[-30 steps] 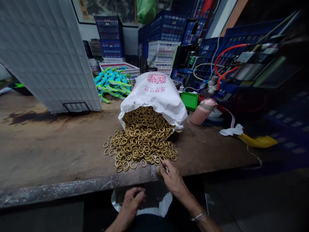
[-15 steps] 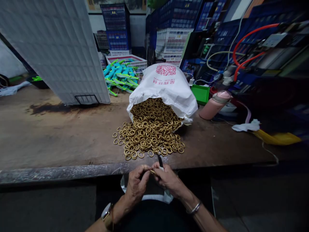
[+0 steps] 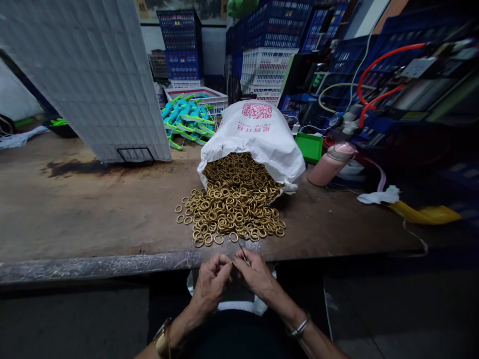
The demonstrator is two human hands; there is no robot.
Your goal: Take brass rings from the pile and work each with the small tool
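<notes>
Just off the table's front edge, my left hand is closed, thumb pressed against the bent forefinger; whatever lies in that pinch is hidden. Close beside it, my right hand grips a small knife, whose thin dark blade points up toward the table and whose handle is mostly covered by the fingers. The fingertips of both hands nearly meet. Beyond them, a heap of gold-coloured rings spills over the table from the mouth of a white woven sack lying on its side.
A tall pale ribbed panel stands on the wooden table at left. Turquoise and green plastic pieces lie behind. To the right are a pink bottle, a green tray and a machine with red hoses. Stacked crates rise behind.
The knife has turned in my right hand, so its blade now looks thinner and leans left. A gold-coloured ring visible between my fingertips earlier is now out of sight.
</notes>
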